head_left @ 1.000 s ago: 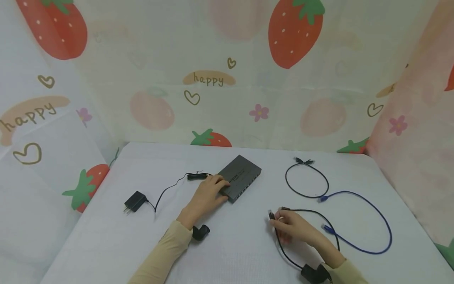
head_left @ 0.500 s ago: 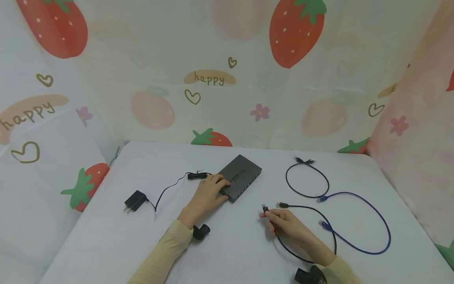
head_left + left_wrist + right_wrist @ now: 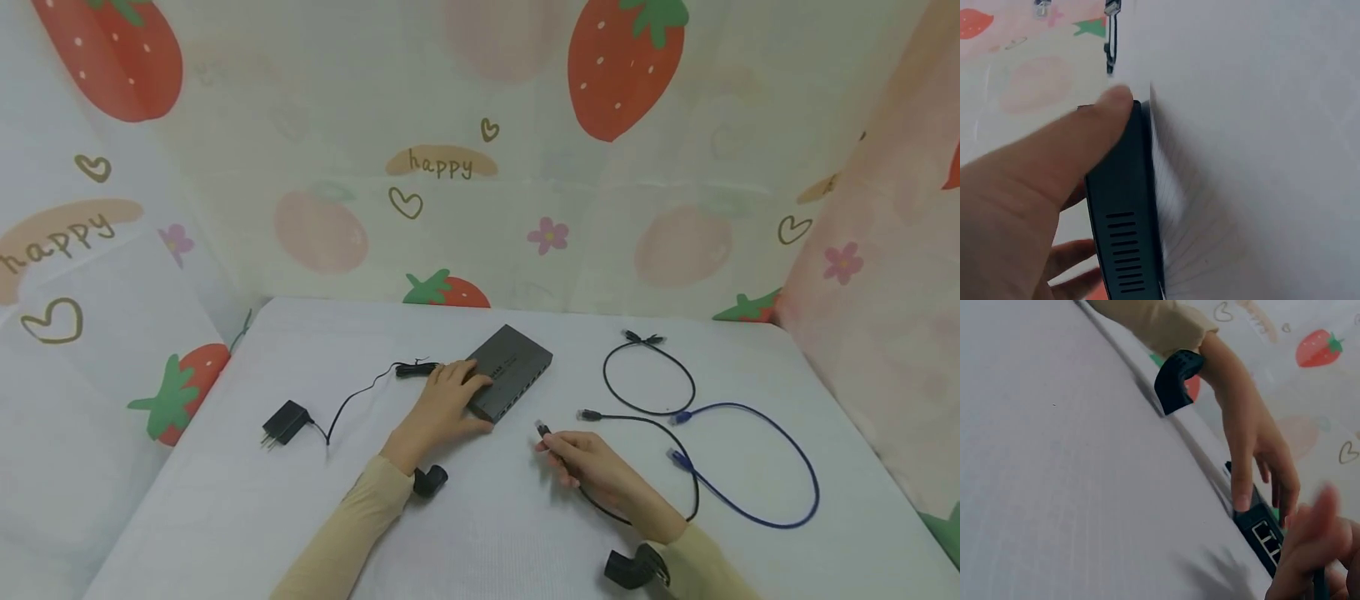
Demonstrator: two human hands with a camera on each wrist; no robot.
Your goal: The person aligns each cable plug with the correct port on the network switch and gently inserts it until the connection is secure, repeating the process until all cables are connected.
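A white table (image 3: 480,542) bears everything. Left hand (image 3: 442,408) grips the box (image 3: 517,367) at far middle, thumb at its near side, fingers over its top. Right hand (image 3: 596,467), nearer and to the right, pinches the black cable (image 3: 630,417). A blue cable (image 3: 781,527) curves at right, a looped cable (image 3: 604,369) farther off; the adapter (image 3: 287,422) lies left. The black cable's plug (image 3: 542,429) juts past the right hand, near the box but apart.

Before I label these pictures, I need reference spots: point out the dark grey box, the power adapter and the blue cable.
Dark grey box (image 3: 514,370): head view, on its top face.
Power adapter (image 3: 287,422): head view, on its black body.
Blue cable (image 3: 817,497): head view, on its outer curve.
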